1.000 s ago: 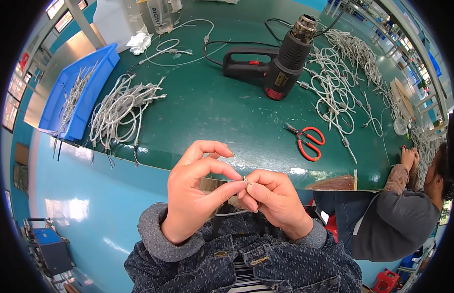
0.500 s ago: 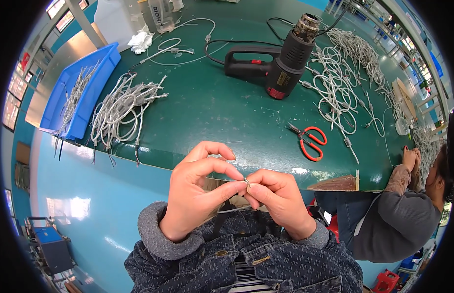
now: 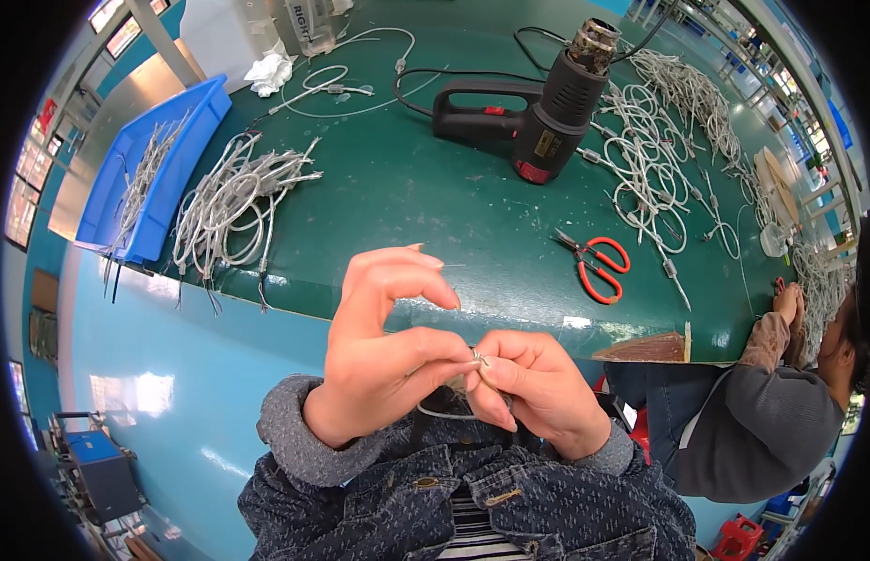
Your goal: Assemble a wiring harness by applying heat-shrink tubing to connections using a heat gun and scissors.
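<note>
In front of my chest, over the table's near edge, both hands meet at the bare wire end [image 3: 477,355] of a thin grey cable [image 3: 444,414]. My left hand [image 3: 379,341] pinches at the wire tip, its upper fingers raised and curved away. The thumb and fingers of my right hand [image 3: 542,388] close on the same end from the other side. Below the fingers the cable bends in a loop toward my jacket. The fingertips partly cover the strands, so their exact shape is hard to make out.
Red-handled scissors [image 3: 600,268] lie on the green table [image 3: 388,215], before a black heat gun [image 3: 552,122]. Grey cable bundles [image 3: 238,201] lie at left beside a blue tray [image 3: 187,159], with more cables [image 3: 645,173] at right. A co-worker [image 3: 781,421] sits at the right.
The upper fingers of my left hand have lifted and spread away from the pinch. Both hands stay together at the wire end; the view has shifted slightly.
</note>
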Action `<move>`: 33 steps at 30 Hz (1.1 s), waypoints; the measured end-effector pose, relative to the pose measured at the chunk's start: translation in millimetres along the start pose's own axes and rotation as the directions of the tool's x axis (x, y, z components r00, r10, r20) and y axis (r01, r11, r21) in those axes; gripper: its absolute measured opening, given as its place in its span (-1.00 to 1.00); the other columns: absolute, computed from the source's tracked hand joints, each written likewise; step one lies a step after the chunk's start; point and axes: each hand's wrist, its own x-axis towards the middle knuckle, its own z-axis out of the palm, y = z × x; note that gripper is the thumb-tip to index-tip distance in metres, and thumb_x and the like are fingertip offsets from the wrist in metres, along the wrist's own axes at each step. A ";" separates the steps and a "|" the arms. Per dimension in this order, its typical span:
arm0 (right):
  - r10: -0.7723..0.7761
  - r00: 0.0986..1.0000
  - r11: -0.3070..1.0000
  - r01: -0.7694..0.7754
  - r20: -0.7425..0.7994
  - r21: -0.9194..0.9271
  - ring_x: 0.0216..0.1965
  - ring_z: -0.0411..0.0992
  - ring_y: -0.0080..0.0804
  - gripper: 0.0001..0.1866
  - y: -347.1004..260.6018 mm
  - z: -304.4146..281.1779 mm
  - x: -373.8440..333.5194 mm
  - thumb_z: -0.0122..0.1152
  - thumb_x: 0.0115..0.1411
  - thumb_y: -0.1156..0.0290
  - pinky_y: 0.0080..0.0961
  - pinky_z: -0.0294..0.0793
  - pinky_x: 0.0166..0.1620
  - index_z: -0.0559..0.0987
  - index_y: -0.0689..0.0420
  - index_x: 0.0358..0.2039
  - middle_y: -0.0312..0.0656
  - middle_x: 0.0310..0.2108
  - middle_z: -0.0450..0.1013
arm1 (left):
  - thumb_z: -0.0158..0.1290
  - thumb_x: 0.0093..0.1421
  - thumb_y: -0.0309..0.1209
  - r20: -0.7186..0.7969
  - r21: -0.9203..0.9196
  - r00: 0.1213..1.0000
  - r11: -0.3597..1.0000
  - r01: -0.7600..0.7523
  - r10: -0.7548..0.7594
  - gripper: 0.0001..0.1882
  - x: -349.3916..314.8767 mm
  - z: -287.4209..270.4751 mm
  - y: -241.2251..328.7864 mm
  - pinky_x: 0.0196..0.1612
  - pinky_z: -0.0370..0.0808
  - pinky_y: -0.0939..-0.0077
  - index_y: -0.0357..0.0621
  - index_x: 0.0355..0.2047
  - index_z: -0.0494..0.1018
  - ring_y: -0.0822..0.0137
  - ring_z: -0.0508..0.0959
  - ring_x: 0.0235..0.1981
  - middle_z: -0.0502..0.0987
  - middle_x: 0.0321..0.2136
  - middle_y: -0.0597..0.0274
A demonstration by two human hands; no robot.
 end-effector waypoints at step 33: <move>-0.257 0.964 0.923 0.223 -0.071 -0.315 -0.60 0.18 -0.67 -0.80 9.5 -0.1 -2.2 -0.10 0.30 0.43 -0.68 0.15 -0.52 0.44 0.29 -0.33 -0.32 -0.62 0.30 | 0.25 -0.18 -0.59 -0.008 -0.285 0.954 0.915 0.286 -0.300 -0.79 -11.6 10.6 4.8 -0.01 0.36 0.14 -0.19 -0.46 0.53 0.13 0.36 -0.07 0.40 -0.25 0.13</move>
